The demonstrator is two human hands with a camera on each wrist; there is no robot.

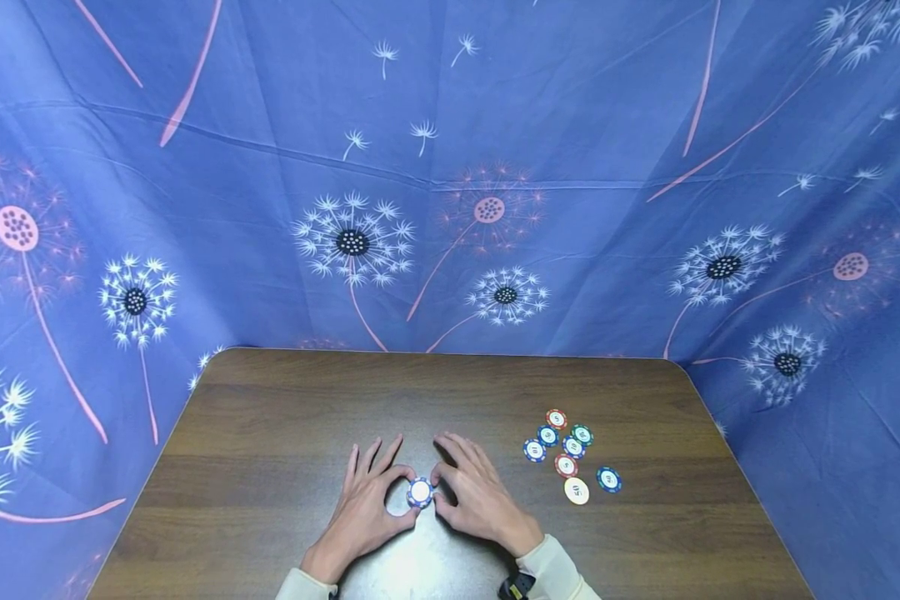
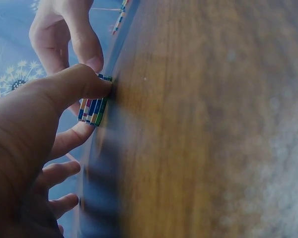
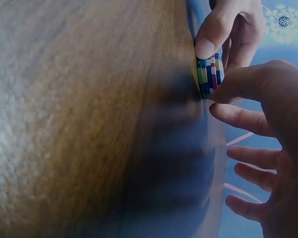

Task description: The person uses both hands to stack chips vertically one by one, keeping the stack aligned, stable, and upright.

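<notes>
A short stack of poker chips [image 1: 420, 492] stands on the table near its front middle, with a blue-edged white chip on top. Green, yellow, blue and red-marked edges show along the stack's side [image 2: 92, 110]. From the left, my left hand [image 1: 366, 506] pinches the stack between thumb and index finger, its other fingers stretched forward. My right hand [image 1: 486, 500] holds the stack's right side with thumb and index finger, the remaining fingers extended. In the right wrist view, both thumbs lie against the chips' edges [image 3: 209, 74].
Several loose poker chips [image 1: 566, 465] lie flat to the right of my right hand, including a pale yellow one [image 1: 577, 491] and a blue one [image 1: 609, 479] a little apart. The brown wooden table [image 1: 285, 408] meets a blue dandelion-print cloth [image 1: 585, 250] behind and at both sides.
</notes>
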